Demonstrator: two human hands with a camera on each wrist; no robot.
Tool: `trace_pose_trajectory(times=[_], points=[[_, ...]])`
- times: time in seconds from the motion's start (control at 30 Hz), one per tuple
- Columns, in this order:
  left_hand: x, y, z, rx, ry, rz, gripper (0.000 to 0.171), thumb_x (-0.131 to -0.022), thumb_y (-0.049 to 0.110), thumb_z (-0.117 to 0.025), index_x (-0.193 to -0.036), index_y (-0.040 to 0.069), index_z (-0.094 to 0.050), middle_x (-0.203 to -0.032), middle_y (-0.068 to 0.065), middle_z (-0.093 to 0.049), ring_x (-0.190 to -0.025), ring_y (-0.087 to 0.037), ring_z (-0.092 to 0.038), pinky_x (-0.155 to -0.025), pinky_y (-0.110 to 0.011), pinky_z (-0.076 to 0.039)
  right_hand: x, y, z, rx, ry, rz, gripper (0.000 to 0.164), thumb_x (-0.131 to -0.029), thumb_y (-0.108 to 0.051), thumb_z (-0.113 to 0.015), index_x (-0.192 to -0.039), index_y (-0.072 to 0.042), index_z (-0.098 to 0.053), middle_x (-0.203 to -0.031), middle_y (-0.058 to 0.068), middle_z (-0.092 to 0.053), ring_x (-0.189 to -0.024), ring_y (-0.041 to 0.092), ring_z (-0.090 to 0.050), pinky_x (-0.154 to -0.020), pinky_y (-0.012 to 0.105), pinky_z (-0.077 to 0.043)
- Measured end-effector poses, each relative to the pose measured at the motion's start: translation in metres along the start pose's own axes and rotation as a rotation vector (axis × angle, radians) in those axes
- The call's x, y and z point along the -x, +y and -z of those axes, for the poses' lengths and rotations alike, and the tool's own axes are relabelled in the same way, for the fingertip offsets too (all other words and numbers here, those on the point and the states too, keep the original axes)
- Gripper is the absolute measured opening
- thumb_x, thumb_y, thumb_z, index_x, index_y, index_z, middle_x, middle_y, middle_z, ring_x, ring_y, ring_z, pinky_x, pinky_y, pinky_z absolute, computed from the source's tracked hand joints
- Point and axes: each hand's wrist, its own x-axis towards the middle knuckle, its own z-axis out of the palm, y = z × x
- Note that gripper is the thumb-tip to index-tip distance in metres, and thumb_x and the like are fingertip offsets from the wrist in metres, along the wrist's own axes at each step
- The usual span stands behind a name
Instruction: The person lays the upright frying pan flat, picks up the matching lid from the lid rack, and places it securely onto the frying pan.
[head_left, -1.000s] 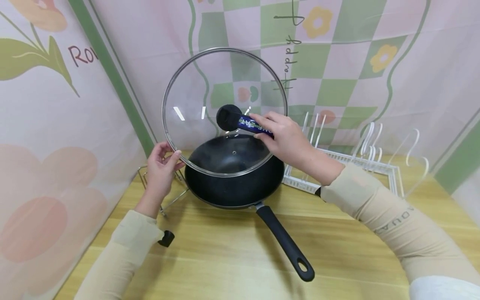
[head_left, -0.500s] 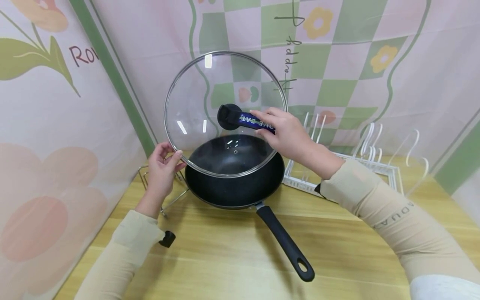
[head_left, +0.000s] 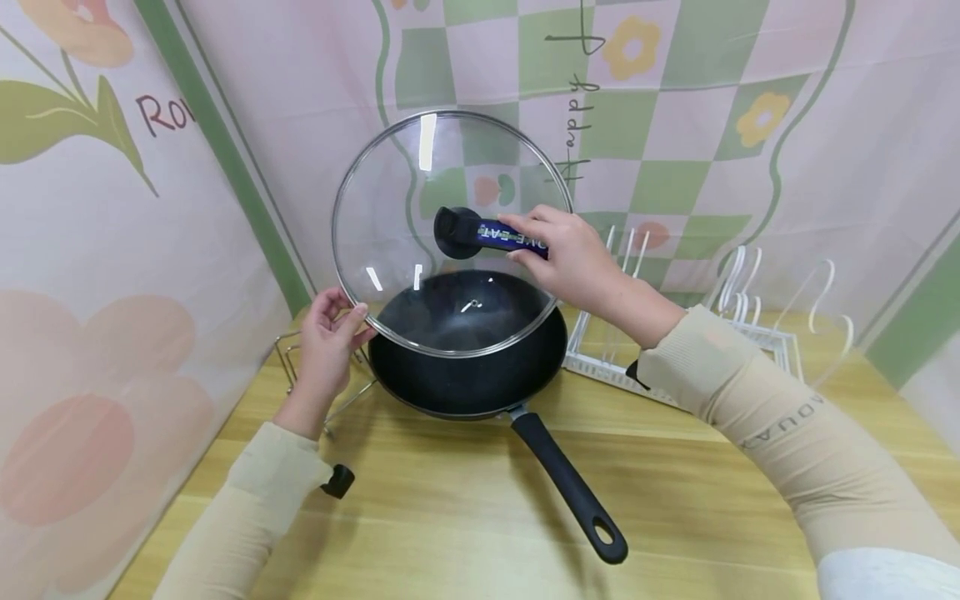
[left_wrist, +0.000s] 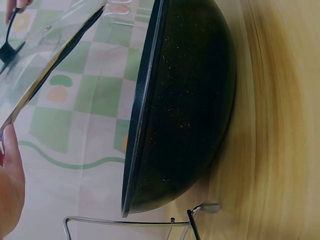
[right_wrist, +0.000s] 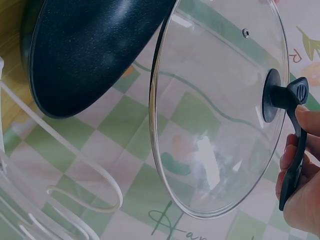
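Observation:
A round glass lid [head_left: 390, 208] with a metal rim is held tilted above a black wok [head_left: 465, 383], whose long handle points toward the front right. My right hand [head_left: 573, 254] grips the lid's black handle [right_wrist: 295, 150], which carries a blue label with white letters. At the lid's lower left rim, my left hand [head_left: 326, 333] pinches the edge between thumb and fingers. The left wrist view shows the lid's rim [left_wrist: 55, 62] apart from the wok's rim, with the left thumb [left_wrist: 13, 155] on the edge.
A metal wire rack [head_left: 348, 404] stands left of the wok, partly hidden behind the left hand. On the right is a white rack [head_left: 611, 371] with upright prongs and curved hooks. Printed cloth walls [head_left: 840, 192] enclose the wooden table [head_left: 420, 517] at the back and left.
The lid has tipped further back, its top edge sinking slightly in the head view and light reflections shifting across the glass. Both hands keep their hold; the wok stays in place.

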Motion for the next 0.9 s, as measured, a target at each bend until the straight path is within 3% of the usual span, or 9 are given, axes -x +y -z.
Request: trace_pose_trajectory(times=[0.9], points=[[0.0003,-0.0096,-0.0025,0.072,-0.005,0.029,0.017,-0.100,-0.010,-0.055,-0.103,0.006,-0.050,-0.093,0.002,-0.056,-0.081,-0.007,-0.061,-0.073,-0.026,-0.061,-0.0097,0.0004,0.0073,0.027,-0.145,-0.118,0.045,-0.097,-0.011,-0.072,-0.140,-0.003,-0.062,-0.115,0.018,-0.066,-0.092,0.034,-0.058,-0.079,0.046,-0.048]])
